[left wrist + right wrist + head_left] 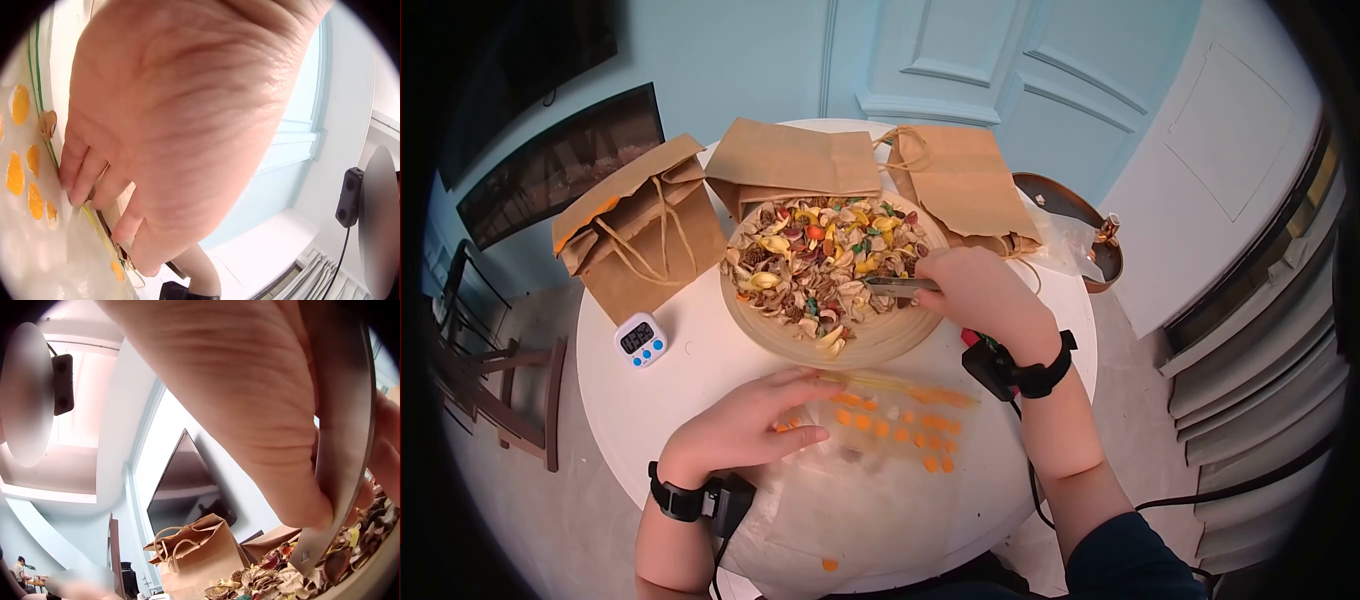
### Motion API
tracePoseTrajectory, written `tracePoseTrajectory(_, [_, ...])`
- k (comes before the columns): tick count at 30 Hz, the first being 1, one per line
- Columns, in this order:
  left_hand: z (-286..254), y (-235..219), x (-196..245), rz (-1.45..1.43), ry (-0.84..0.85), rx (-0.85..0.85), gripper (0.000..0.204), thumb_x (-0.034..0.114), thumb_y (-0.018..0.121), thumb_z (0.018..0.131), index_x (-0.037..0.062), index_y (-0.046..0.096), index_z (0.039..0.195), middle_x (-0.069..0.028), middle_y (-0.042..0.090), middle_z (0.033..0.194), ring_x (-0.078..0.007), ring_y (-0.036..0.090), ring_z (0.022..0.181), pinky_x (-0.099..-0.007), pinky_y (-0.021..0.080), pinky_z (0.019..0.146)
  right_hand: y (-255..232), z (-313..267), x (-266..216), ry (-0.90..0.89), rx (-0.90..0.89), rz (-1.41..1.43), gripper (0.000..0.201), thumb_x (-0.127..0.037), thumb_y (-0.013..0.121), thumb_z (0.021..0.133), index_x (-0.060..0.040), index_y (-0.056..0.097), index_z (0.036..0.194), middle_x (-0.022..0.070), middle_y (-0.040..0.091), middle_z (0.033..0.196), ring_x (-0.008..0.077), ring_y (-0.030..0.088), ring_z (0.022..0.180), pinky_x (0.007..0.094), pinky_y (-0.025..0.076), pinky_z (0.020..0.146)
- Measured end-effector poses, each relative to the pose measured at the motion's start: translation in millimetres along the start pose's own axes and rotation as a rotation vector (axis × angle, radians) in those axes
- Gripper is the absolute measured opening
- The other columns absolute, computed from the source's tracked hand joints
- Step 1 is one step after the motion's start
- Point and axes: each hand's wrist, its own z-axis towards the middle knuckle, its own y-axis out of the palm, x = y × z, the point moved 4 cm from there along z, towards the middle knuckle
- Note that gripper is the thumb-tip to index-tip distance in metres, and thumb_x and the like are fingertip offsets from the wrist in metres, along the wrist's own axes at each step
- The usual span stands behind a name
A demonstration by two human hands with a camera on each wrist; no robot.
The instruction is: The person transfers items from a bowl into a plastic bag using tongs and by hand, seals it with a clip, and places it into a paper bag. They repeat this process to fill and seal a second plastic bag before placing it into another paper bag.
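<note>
A wide round bowl (pixel 870 352) holds a potpourri of dried petals, cones and coloured bits (pixel 805 265). At its right side my right hand (pixel 985 295) grips metal tongs (pixel 895 286), their tips at the petals. The right wrist view shows a tong arm (pixel 340 450) with a small square hole near its end, low over the potpourri. My left hand (pixel 745 425) lies by the zip edge of a clear plastic bag (pixel 870 520) with orange spots, its fingers extended. In the left wrist view the left fingertips (pixel 78 194) are right at that edge, beside a small dried piece (pixel 47 125).
Three brown paper bags stand behind the bowl: left (pixel 685 265), middle (pixel 795 155) and right (pixel 965 185). A white timer (pixel 641 340) lies left on the white round table (pixel 615 415). Clear plastic (pixel 1060 245) and a brown-rimmed tray (pixel 1112 262) are at right.
</note>
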Motion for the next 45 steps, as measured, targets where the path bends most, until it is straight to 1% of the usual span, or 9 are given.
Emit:
tracePoseTrajectory(5, [5, 3, 0, -0.043, -0.097, -0.004, 0.056, 0.02, 0.067, 0.083, 0.0037, 0.045, 0.132, -0.015, 0.053, 0.121, -0.028, 0.056, 0.099, -0.0335, 0.051, 0.079, -14, -4, 3, -0.015, 0.119, 0.11, 0.02, -0.018, 0.061, 0.077, 0.0, 0.062, 0.085, 0.0146, 0.061, 0.08, 0.0329, 0.059, 0.077, 0.041, 0.048, 0.069])
tracePoseTrajectory(15, [10, 13, -2, 0.06, -0.055, 0.04, 0.06, 0.011, 0.074, 0.073, 0.0017, 0.049, 0.127, -0.0094, 0.05, 0.11, -0.0202, 0.053, 0.087, -0.0284, 0.051, 0.071, -14, -12, 9, 0.102, 0.02, 0.06, 0.025, -0.023, 0.064, 0.077, -0.0004, 0.063, 0.088, 0.0143, 0.063, 0.084, 0.0313, 0.06, 0.083, 0.0395, 0.048, 0.074])
tracePoseTrajectory(18, [11, 12, 0, 0.086, -0.048, 0.042, 0.056, 0.011, 0.075, 0.072, 0.0026, 0.051, 0.122, -0.0088, 0.049, 0.107, -0.0195, 0.054, 0.086, -0.0285, 0.051, 0.071, -8, -9, 11, 0.122, -0.036, 0.031, 0.027, -0.026, 0.064, 0.076, -0.0005, 0.063, 0.086, 0.0145, 0.062, 0.084, 0.0311, 0.06, 0.083, 0.0404, 0.047, 0.074])
tracePoseTrajectory(20, [11, 11, 4, 0.085, -0.108, 0.008, 0.048, 0.01, 0.073, 0.072, 0.0033, 0.054, 0.115, -0.0113, 0.052, 0.11, -0.026, 0.057, 0.094, -0.0312, 0.053, 0.073, -1, -5, 12, 0.13, -0.078, 0.031, 0.027, -0.026, 0.065, 0.075, -0.0004, 0.063, 0.084, 0.0149, 0.063, 0.084, 0.0314, 0.06, 0.082, 0.0404, 0.048, 0.074])
tracePoseTrajectory(27, [9, 12, -1, 0.062, -0.146, 0.036, 0.031, 0.007, 0.072, 0.072, 0.0045, 0.056, 0.098, -0.0078, 0.051, 0.1, -0.0226, 0.056, 0.086, -0.0294, 0.05, 0.069, 8, 0, 12, 0.037, -0.006, 0.035, 0.025, -0.024, 0.064, 0.074, 0.0, 0.063, 0.083, 0.015, 0.062, 0.08, 0.0322, 0.06, 0.08, 0.0402, 0.048, 0.071])
tracePoseTrajectory(32, [8, 2, 7, -0.035, -0.01, 0.175, 0.014, 0.0, 0.071, 0.072, 0.0024, 0.059, 0.08, -0.0062, 0.055, 0.098, -0.0192, 0.056, 0.089, -0.0279, 0.046, 0.078, 14, 3, 13, 0.058, -0.043, 0.035, 0.024, -0.023, 0.064, 0.074, -0.0005, 0.063, 0.083, 0.0138, 0.062, 0.082, 0.0315, 0.061, 0.08, 0.0406, 0.048, 0.071])
tracePoseTrajectory(38, [1, -7, 2, -0.354, 0.023, 0.246, 0.009, 0.001, 0.067, 0.078, 0.0042, 0.059, 0.08, -0.0057, 0.062, 0.086, -0.0207, 0.057, 0.095, -0.0339, 0.043, 0.088, 13, 3, 11, 0.009, 0.021, 0.05, 0.025, -0.023, 0.064, 0.075, -0.0006, 0.063, 0.083, 0.0126, 0.062, 0.084, 0.0306, 0.061, 0.079, 0.04, 0.049, 0.07])
tracePoseTrajectory(42, [1, -8, 0, -0.337, -0.005, 0.273, 0.006, 0.001, 0.064, 0.082, 0.0036, 0.058, 0.083, -0.0057, 0.062, 0.089, -0.0216, 0.057, 0.096, -0.0351, 0.043, 0.089, 11, 5, 8, 0.023, 0.06, 0.022, 0.025, -0.023, 0.063, 0.075, -0.0008, 0.063, 0.084, 0.0121, 0.062, 0.084, 0.0306, 0.062, 0.079, 0.0396, 0.049, 0.07])
tracePoseTrajectory(45, [0, -9, -4, -0.33, -0.013, 0.223, 0.005, 0.002, 0.063, 0.086, 0.0033, 0.059, 0.089, -0.0037, 0.062, 0.089, -0.0139, 0.058, 0.091, -0.0278, 0.045, 0.083, 16, 5, 10, 0.012, 0.051, 0.015, 0.024, -0.023, 0.063, 0.075, -0.001, 0.062, 0.084, 0.0121, 0.062, 0.083, 0.0308, 0.062, 0.078, 0.0396, 0.05, 0.07])
